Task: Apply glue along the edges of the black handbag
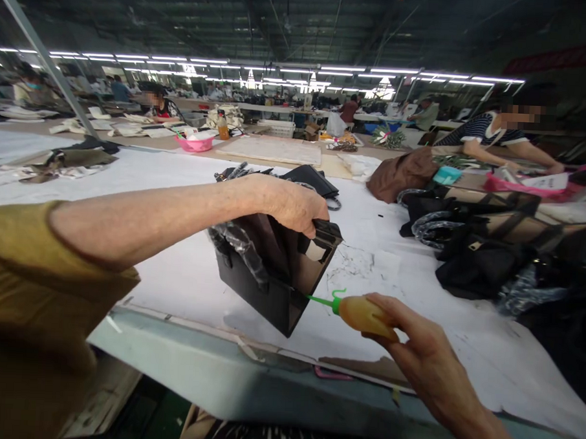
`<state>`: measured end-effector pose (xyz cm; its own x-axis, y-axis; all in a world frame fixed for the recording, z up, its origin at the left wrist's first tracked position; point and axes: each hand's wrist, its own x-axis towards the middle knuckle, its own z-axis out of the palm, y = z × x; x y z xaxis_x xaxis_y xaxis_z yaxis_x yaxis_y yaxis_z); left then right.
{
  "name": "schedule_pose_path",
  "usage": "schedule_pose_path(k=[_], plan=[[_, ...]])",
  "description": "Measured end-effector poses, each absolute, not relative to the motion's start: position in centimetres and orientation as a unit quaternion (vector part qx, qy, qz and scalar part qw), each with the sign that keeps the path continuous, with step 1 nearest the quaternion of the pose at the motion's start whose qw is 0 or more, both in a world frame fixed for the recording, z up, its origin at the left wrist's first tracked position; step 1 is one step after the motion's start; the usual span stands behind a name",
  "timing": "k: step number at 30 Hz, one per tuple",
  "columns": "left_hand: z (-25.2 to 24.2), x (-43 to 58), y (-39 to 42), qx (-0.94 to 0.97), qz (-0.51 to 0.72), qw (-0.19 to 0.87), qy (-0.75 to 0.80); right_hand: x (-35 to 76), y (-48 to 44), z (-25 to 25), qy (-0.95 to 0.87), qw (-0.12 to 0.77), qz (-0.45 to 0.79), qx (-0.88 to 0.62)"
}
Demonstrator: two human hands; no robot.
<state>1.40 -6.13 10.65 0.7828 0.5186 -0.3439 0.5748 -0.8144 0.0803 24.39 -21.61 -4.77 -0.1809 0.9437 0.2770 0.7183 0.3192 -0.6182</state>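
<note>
Across the tabletop [144,172] from me, a pink basin [194,145] stands near a bottle of amber liquid [222,127], with a pale flat board [271,150] lying to their right and a white plastic crate [276,129] behind it. To my right I see a bunched brown cloth [402,174] near a turquoise item [447,175], and beyond them a co-worker in a striped top [477,129] leaning over a pink tray [496,184]. On my left a slanting metal pole [41,47] rises, while rows of lit fluorescent tubes [343,69] hang beneath the dark roof [302,19].
</note>
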Motion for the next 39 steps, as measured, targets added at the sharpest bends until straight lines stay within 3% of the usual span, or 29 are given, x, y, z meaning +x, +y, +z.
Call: schedule_pose_path(k=[7, 14, 39], plan=[[10.2, 1.1, -8.2, 0.938, -0.184, 0.038, 0.293, 23.9, -19.2, -7.4, -0.753, 0.349, 0.140, -0.540], [6.4, -0.3, -7.9, 0.944, -0.093, -0.020, 0.317, 24.6, -19.1, -8.9, -0.756, 0.362, 0.134, -0.528], [4.5, -2.5, -10.5, 0.948, -0.022, 0.012, 0.316, 24.4, -19.7, -9.8, -0.709, 0.310, 0.267, -0.575]])
